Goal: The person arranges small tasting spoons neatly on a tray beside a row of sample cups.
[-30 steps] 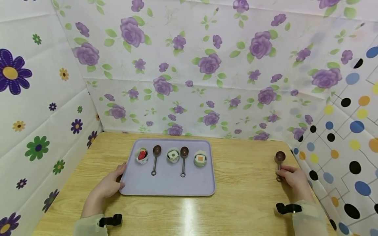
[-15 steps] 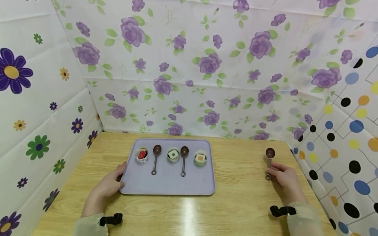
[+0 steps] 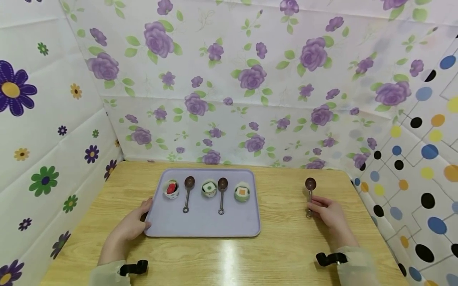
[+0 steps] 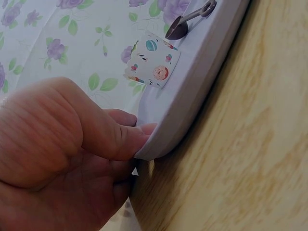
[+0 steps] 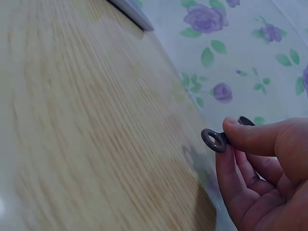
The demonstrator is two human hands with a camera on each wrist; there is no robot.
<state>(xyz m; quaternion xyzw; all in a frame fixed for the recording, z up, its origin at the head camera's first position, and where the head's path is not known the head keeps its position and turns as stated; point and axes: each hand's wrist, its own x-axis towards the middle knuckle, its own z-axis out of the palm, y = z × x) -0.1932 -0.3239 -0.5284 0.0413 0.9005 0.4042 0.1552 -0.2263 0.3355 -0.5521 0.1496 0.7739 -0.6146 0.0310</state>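
Note:
In the head view a lavender tray lies on the table, its left rim held by my left hand. The left wrist view shows the thumb over the rim corner. At the right, my right hand pinches a brown measuring spoon by its handle, bowl pointing away. Its ring end sticks out past thumb and forefinger. Two like spoons, one left and one right, lie on the tray among three paper cups: one with a red piece, two with white-topped pieces.
The wooden table extends between the tray and my right hand. A rose-print cloth hangs behind it. Patterned cloths stand at the left and the right.
My right hand has moved left across the table side toward the tray, carrying the measuring spoon. The left hand and the tray have stayed in place.

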